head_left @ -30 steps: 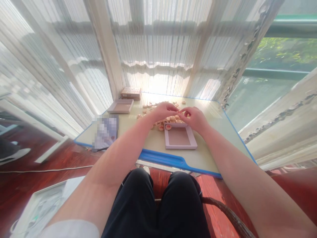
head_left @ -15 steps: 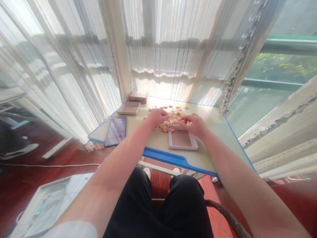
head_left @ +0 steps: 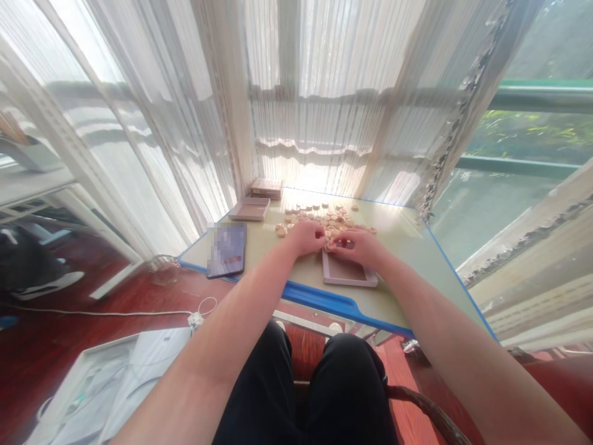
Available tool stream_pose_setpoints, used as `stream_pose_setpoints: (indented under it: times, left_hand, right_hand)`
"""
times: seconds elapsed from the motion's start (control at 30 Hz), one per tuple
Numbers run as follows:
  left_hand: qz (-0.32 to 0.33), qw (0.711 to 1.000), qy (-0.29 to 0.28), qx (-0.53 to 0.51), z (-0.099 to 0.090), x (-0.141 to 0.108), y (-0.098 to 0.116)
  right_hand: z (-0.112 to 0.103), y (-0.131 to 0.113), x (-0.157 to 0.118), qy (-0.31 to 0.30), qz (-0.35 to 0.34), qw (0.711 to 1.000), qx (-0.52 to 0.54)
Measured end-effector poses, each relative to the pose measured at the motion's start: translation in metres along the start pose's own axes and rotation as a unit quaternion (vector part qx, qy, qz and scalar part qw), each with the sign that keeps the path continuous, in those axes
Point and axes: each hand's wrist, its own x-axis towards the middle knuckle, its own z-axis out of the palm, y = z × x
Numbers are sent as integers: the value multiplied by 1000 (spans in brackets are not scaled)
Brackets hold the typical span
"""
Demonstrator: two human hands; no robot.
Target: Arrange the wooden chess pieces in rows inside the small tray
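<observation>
Round wooden xiangqi pieces (head_left: 327, 217), several with red marks, lie in a loose heap on the table. Nearer to me stands a shallow, open, pinkish box (head_left: 351, 282). At its far left corner, the fingertips of my right hand (head_left: 356, 244) are closed on one xiangqi piece (head_left: 330, 246). My left hand (head_left: 306, 237) is curled close beside that piece, fingers bent together at the heap's near edge. Whether it grips a piece of its own is hidden.
A matching shallow tray (head_left: 250, 210) and a flat stacked box (head_left: 267, 187) sit at the table's far left. A tablet (head_left: 228, 250) lies at the left edge. The light table (head_left: 407, 247) has a blue rim, with curtains (head_left: 319, 123) behind it.
Both hands have come nearer to me and closer together, meeting at the box's far left corner. The left hand has moved off the heap's middle. The whole view has shifted slightly.
</observation>
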Motion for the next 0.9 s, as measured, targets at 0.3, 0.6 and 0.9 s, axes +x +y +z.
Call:
stream_pose_setpoints:
  times: [0.3, 0.6, 0.9]
  left_hand:
    - [19, 1000, 7, 16, 6, 2, -1]
    - [16, 998, 9, 52, 7, 3, 2]
    - [20, 998, 11, 58, 8, 5, 2]
  right_hand:
    - [1, -3, 2, -17, 14, 1000, 6]
    - [0, -4, 2, -37, 36, 999, 7]
    - [0, -3, 1, -39, 41, 998, 20]
